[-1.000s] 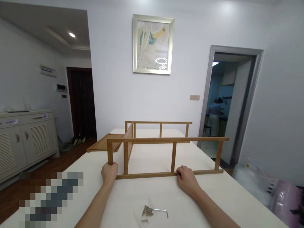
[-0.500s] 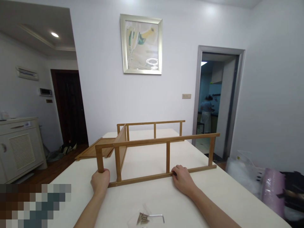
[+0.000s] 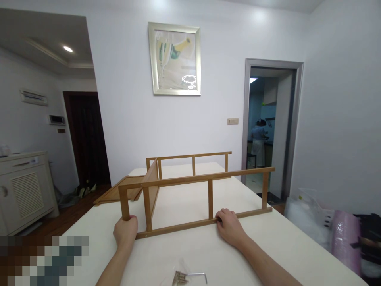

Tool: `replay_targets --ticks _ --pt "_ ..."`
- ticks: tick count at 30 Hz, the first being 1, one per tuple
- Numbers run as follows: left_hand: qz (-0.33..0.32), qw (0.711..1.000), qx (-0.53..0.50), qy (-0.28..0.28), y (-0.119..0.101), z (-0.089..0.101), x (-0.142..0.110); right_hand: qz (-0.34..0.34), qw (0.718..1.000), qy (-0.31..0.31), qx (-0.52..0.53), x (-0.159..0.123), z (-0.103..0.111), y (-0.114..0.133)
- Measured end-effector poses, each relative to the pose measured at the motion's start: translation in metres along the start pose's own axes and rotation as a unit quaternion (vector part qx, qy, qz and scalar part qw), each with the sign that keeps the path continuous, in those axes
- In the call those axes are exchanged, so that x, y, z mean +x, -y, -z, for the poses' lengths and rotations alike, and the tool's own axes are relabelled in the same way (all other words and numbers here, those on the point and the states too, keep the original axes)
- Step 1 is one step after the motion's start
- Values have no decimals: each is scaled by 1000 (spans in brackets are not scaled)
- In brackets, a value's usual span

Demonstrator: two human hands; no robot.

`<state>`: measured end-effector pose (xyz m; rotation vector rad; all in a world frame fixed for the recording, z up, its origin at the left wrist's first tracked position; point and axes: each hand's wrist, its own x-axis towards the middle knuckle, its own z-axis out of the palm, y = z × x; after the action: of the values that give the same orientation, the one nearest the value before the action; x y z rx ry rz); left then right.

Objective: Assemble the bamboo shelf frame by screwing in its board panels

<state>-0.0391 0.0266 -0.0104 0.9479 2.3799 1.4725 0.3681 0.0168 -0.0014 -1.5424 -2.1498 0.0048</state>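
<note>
A partly built wooden rack [image 3: 208, 178] stands on the white table [image 3: 268, 246]. Its near side frame is upright, with a wooden panel joining it to the far side frame at the left. My left hand [image 3: 125, 231] grips the foot of the near frame's left post. My right hand [image 3: 229, 225] rests on the frame's bottom rail near its middle upright, fingers curled over it. A loose wooden shelf board [image 3: 119, 190] lies flat at the table's far left edge.
A clear bag of screws [image 3: 179, 277] and an Allen key [image 3: 198, 275] lie at the table's near edge. Plastic-wrapped items [image 3: 342, 234] sit at the right. A white cabinet [image 3: 24, 186] stands at the left. A person [image 3: 258, 143] stands in the far doorway.
The view has swung to the right and down a little. Both hands keep their hold on the near frame, whose left end has come slightly nearer to me.
</note>
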Motion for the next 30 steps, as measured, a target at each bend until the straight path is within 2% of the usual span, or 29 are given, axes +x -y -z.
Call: replay_targets --ticks 19,30 --pt "8 999 22 26 -3 0 -2 23 1000 -15 -14 0 0 0" --pt "33 995 -26 92 1 -3 1 36 999 0 -32 6 -2 -4"
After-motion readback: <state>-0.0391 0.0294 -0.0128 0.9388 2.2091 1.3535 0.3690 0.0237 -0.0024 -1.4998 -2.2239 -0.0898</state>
